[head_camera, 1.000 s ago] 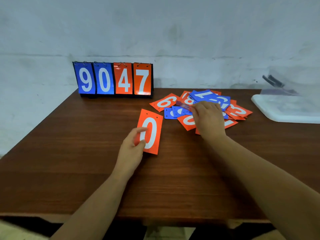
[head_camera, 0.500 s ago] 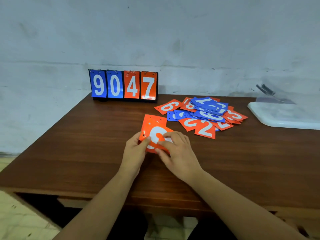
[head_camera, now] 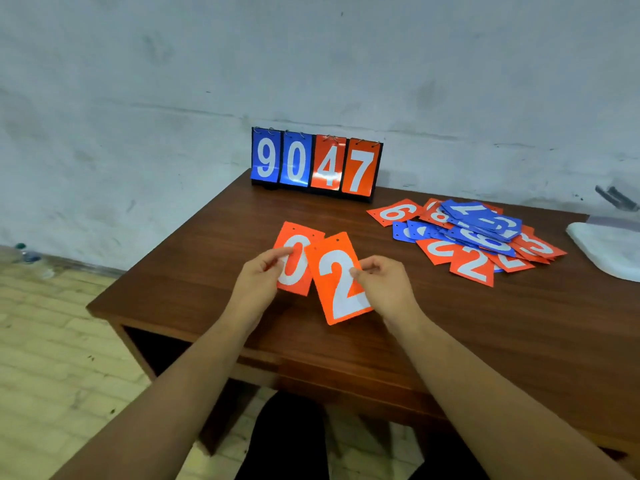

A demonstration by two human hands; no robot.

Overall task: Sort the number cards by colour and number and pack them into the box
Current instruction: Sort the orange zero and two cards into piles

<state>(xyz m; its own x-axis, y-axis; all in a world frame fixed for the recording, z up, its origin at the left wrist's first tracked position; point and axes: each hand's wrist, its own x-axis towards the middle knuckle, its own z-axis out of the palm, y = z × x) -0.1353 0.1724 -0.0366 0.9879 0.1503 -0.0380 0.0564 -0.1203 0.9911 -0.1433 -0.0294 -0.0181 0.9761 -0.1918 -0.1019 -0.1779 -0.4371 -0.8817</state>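
Note:
My left hand [head_camera: 256, 285] pinches an orange card marked 0 [head_camera: 297, 261] by its left edge, above the brown table [head_camera: 485, 323]. My right hand [head_camera: 388, 289] pinches an orange card marked 2 [head_camera: 337, 278] by its right edge; this card overlaps the right side of the 0 card. A loose pile of orange and blue number cards [head_camera: 474, 237] lies on the table to the right. The white box [head_camera: 609, 247] sits at the table's right edge, partly cut off by the frame.
A flip scoreboard [head_camera: 317, 164] showing blue 9 and 0 and orange 4 and 7 stands at the table's back edge against the wall. The table's left corner drops to a tiled floor [head_camera: 52, 358]. A dark tool [head_camera: 616, 197] lies behind the box.
My right hand left the pile and now holds an orange 2 card beside the 0 card. Both cards are lifted and upright. The view has shifted left.

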